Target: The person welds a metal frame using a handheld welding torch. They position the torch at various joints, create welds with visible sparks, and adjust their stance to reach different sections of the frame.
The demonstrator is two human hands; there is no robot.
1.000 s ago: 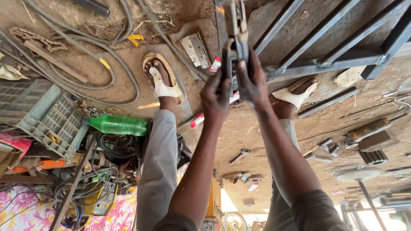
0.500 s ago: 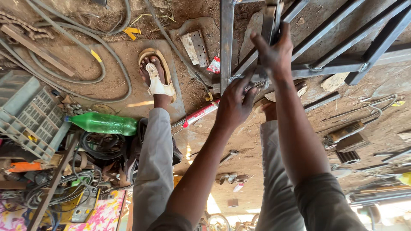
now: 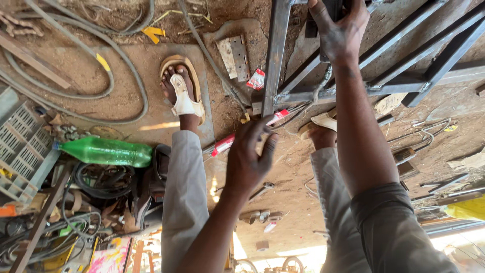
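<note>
A grey metal frame (image 3: 277, 60) of square tubes lies on the dirt ground in front of my sandalled feet. My right hand (image 3: 339, 31) is up at the top edge, closed around a dark tool (image 3: 331, 9) held against the frame; most of the tool is hidden by my fingers. Lower down, my left hand (image 3: 250, 154) hovers with fingers spread and nothing in it. It is above a red and white tube (image 3: 225, 144) lying near the frame's corner.
A green plastic bottle (image 3: 106, 151) lies at the left beside a grey plastic crate (image 3: 20, 146). Thick hoses (image 3: 121, 76) loop across the ground. A metal plate (image 3: 232, 53), scrap, cables and small tools lie scattered around my feet.
My left hand has let go of the tool and dropped down and left, away from the frame, opening its fingers. My right hand has stayed gripping the tool, now higher in view.
</note>
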